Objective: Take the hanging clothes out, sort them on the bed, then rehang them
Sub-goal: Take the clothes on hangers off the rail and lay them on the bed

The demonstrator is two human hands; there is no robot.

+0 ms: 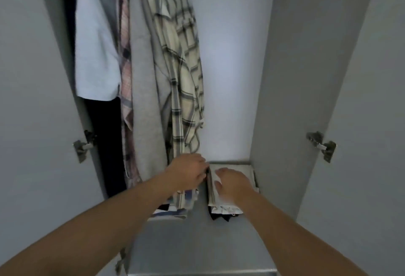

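My right hand [232, 182] lies flat, fingers spread, on a folded pale stack [230, 188]; left hand [188, 170] grip unclear, beside a soft plaid shirt [184, 67].

— What sort of place is this?
— A home bedroom wardrobe: pale grey hinged doors [350, 78] open either side, a cream-and-black checked shirt [182, 67] hanging just above the left hand [188, 171], folded pale cloths [247, 170] under the right hand [233, 184]

hanging clothes [140, 56] cut off above; left hand [188, 169] fingertips hidden.
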